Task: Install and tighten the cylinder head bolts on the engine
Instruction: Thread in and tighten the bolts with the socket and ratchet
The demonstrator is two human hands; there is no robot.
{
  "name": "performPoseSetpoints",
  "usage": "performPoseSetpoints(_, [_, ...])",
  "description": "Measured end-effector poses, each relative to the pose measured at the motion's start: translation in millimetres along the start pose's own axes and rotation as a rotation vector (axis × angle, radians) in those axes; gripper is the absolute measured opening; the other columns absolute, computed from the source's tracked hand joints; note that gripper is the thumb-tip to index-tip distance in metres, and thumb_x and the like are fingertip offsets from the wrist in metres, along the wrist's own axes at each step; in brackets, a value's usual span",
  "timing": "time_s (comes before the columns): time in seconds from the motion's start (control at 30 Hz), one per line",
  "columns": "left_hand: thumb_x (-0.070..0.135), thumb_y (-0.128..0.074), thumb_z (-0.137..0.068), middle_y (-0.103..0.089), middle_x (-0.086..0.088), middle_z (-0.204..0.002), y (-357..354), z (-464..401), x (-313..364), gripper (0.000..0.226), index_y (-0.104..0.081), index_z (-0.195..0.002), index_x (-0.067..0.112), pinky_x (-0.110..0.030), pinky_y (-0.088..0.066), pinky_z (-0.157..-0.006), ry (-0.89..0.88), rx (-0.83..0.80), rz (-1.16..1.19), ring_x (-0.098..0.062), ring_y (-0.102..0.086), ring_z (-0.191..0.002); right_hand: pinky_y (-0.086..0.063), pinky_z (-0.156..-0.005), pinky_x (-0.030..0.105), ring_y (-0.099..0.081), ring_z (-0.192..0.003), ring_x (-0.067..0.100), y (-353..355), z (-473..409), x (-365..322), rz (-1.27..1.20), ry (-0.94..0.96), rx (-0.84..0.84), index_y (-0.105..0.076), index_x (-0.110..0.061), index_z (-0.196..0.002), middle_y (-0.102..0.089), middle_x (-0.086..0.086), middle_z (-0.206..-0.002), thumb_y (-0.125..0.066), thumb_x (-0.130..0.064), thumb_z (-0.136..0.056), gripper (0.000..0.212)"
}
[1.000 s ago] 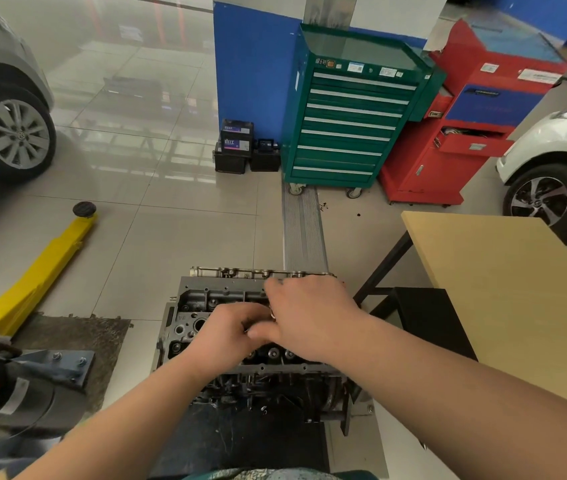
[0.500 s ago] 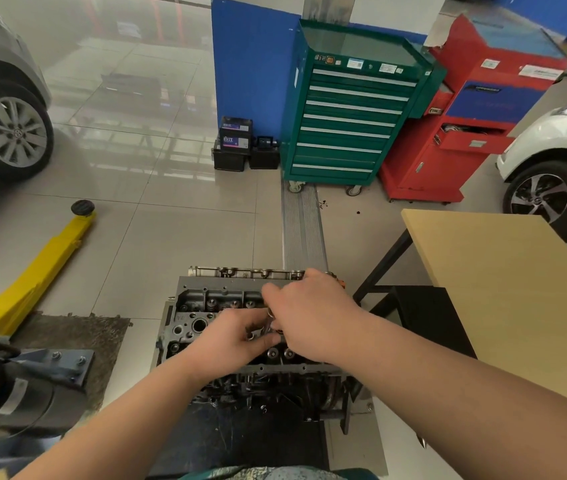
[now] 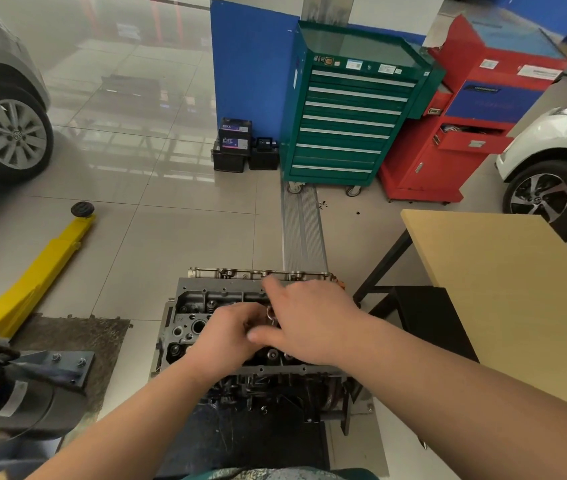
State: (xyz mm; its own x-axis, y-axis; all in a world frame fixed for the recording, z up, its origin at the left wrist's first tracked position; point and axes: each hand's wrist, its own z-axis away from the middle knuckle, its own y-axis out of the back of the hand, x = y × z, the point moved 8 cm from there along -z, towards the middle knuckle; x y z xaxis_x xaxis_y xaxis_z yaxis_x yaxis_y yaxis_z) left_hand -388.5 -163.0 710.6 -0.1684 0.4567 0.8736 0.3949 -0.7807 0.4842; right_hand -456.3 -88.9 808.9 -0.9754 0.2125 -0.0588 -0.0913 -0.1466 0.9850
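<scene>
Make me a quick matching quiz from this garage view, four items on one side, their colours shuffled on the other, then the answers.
Things:
1. tool chest
2. lift arm
3. cabinet
4. table

Colours:
A. red
B. tan
C. green
D. yellow

Pairs: 1-C, 2-D, 3-A, 4-B
</scene>
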Motion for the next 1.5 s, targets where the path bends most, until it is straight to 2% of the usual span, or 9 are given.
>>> performPoseSetpoints(0.2, [0.034,-0.084,-0.087,-0.073,0.022,-0.085,-4,4,5,0.021,-0.067,-0.087,0.046,-0.015,-0.051,-0.072,-0.061,-0.093,0.000,-0.001,-0.069,-0.080,-0.037,-0.061,0.037,-0.054,-0.075,0.024,1,3,9,0.047,-0.059,-0.003,-0.056,-0.018,-0.106,-0.059,0.004,-0.085,-0.047,-0.060,-0.101,0.043])
performPoseSetpoints(0.4, [0.021,-0.072,-0.095,-0.076,-0.002,-0.087,-10,3,-7,0.005,-0.074,-0.097,0.016,-0.048,-0.058,-0.077,-0.001,-0.109,-0.062,-0.027,-0.072,-0.083,-0.039,-0.061,0.037,-0.063,-0.087,0.025,0,7,-5,0.017,0.078,-0.021,-0.046,-0.022,-0.122,-0.064,0.000,-0.098,-0.061,-0.038,-0.098,0.033])
performPoseSetpoints(0.6, [0.044,-0.070,-0.078,-0.070,0.021,-0.079,2,3,5,0.009,-0.067,-0.086,0.046,-0.025,-0.049,-0.063,-0.049,-0.031,-0.032,-0.004,-0.065,-0.072,-0.033,-0.058,0.036,-0.048,-0.069,0.023,-4,5,-1,0.102,-0.027,-0.013,-0.046,-0.021,-0.106,-0.045,-0.004,-0.074,-0.041,-0.075,-0.095,0.055])
performPoseSetpoints(0.73, [0.029,-0.077,-0.093,-0.076,0.012,-0.088,-4,1,1,0.011,-0.075,-0.098,0.020,-0.038,-0.059,-0.076,-0.090,-0.144,-0.109,-0.008,-0.072,-0.082,-0.040,-0.057,0.038,-0.062,-0.081,0.027,-6,9,-5,0.019,0.058,-0.090,-0.042,-0.019,-0.120,-0.054,-0.001,-0.087,-0.062,-0.035,-0.099,0.033])
performPoseSetpoints(0.93, [0.020,-0.076,-0.082,-0.071,0.012,-0.081,2,2,9,0.013,-0.068,-0.088,0.029,-0.033,-0.054,-0.070,-0.075,-0.051,-0.065,-0.009,-0.067,-0.076,-0.034,-0.058,0.037,-0.057,-0.075,0.026,-1,7,-7,0.164,-0.036,0.012,-0.054,-0.021,-0.112,-0.052,-0.001,-0.079,-0.039,-0.071,-0.097,0.054])
performPoseSetpoints(1.1, [0.021,-0.073,-0.098,-0.075,0.010,-0.096,-7,5,4,0.010,-0.074,-0.107,0.019,-0.037,-0.058,-0.084,-0.091,-0.150,-0.030,-0.011,-0.071,-0.090,-0.042,-0.060,0.039,-0.063,-0.085,0.028,-3,9,-6,0.059,0.020,-0.061,-0.046,-0.019,-0.118,-0.051,-0.001,-0.084,-0.061,-0.033,-0.097,0.029])
performPoseSetpoints(1.27, [0.035,-0.077,-0.084,-0.063,0.014,-0.083,-3,6,2,0.015,-0.063,-0.089,0.033,-0.031,-0.050,-0.070,-0.065,-0.036,-0.076,-0.004,-0.060,-0.077,-0.035,-0.054,0.035,-0.050,-0.075,0.022,-9,4,0,0.055,-0.116,-0.058,-0.055,-0.020,-0.108,-0.044,-0.003,-0.074,-0.045,-0.075,-0.094,0.058])
performPoseSetpoints(1.4, [0.019,-0.072,-0.095,-0.073,0.005,-0.088,-7,5,-9,0.003,-0.073,-0.098,0.020,-0.046,-0.057,-0.076,-0.052,-0.099,-0.096,-0.016,-0.069,-0.083,-0.039,-0.054,0.033,-0.059,-0.083,0.024,-6,6,-7,-0.046,0.023,-0.078,-0.047,-0.020,-0.121,-0.051,-0.002,-0.086,-0.065,-0.031,-0.097,0.032])
performPoseSetpoints(1.5, [0.024,-0.078,-0.094,-0.073,0.013,-0.102,-11,7,-5,0.021,-0.069,-0.110,0.035,-0.035,-0.058,-0.088,-0.049,-0.189,0.021,-0.012,-0.070,-0.099,-0.029,-0.053,0.033,-0.054,-0.073,0.024,-1,3,-3,0.104,-0.051,-0.012,-0.056,-0.019,-0.108,-0.036,-0.005,-0.071,-0.057,-0.044,-0.100,0.026])
